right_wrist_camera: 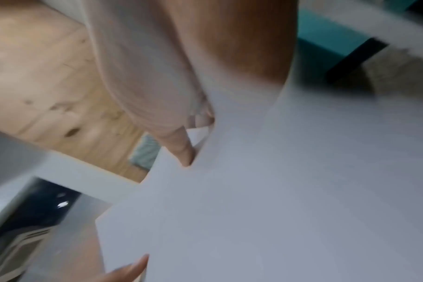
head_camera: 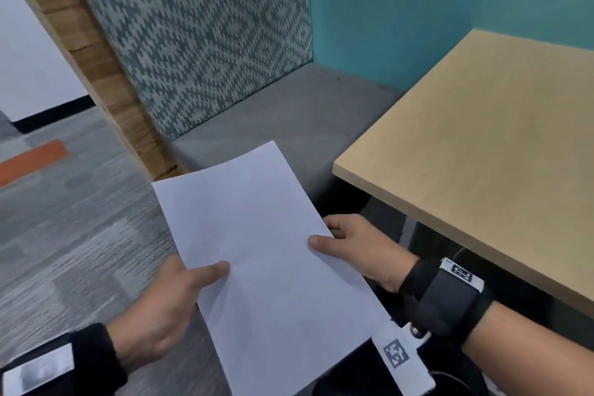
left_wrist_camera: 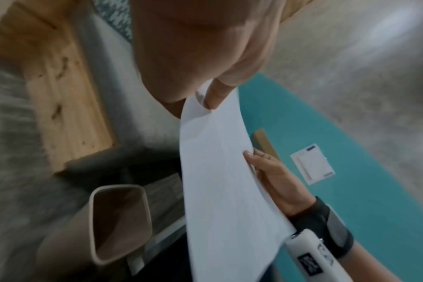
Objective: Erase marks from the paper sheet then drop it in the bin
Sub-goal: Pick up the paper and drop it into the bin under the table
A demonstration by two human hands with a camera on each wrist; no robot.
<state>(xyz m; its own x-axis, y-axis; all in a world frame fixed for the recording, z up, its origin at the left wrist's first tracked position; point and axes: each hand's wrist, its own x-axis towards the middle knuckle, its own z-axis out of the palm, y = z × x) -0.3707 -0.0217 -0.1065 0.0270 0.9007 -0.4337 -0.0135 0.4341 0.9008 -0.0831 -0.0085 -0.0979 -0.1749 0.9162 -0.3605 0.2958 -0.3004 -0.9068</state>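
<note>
A plain white paper sheet [head_camera: 270, 260] is held in the air over the floor, left of the table; I see no marks on it. My left hand [head_camera: 180, 292] pinches its left edge, thumb on top. My right hand [head_camera: 347, 247] pinches the right edge, thumb on top too. In the left wrist view the paper sheet [left_wrist_camera: 220, 181] hangs between my left hand [left_wrist_camera: 205, 95] and my right hand [left_wrist_camera: 266, 171], and a beige bin [left_wrist_camera: 118, 223] with an open rectangular mouth stands on the floor below and beside it. The right wrist view is filled by the blurred paper sheet [right_wrist_camera: 278, 190].
A light wooden table [head_camera: 482, 151] stands at my right. Ahead are a grey bench seat [head_camera: 289, 116] with a patterned backrest [head_camera: 199, 29], a teal wall and a wooden side panel [head_camera: 106, 74]. Grey carpet [head_camera: 64, 219] spreads to the left.
</note>
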